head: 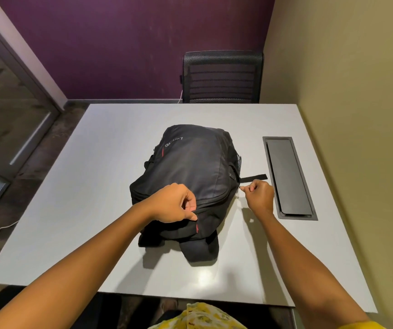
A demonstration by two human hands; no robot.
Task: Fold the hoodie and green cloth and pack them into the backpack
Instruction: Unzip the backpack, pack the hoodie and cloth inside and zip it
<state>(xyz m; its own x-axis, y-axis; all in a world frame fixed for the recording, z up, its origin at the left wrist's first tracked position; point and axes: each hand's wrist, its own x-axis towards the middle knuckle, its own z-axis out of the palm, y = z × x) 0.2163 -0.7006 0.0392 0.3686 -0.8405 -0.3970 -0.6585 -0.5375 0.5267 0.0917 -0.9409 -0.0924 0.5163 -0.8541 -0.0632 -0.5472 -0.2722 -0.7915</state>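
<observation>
On the white table, both hands' fingers pinch the black backpack's zipper.

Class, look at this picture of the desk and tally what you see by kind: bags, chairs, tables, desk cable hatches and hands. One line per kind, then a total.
Bags: 1, the black backpack
Chairs: 1, the mesh chair
Tables: 1, the white table
Cable hatches: 1, the grey hatch
Hands: 2, left hand and right hand, both at the backpack
Total: 6
</observation>
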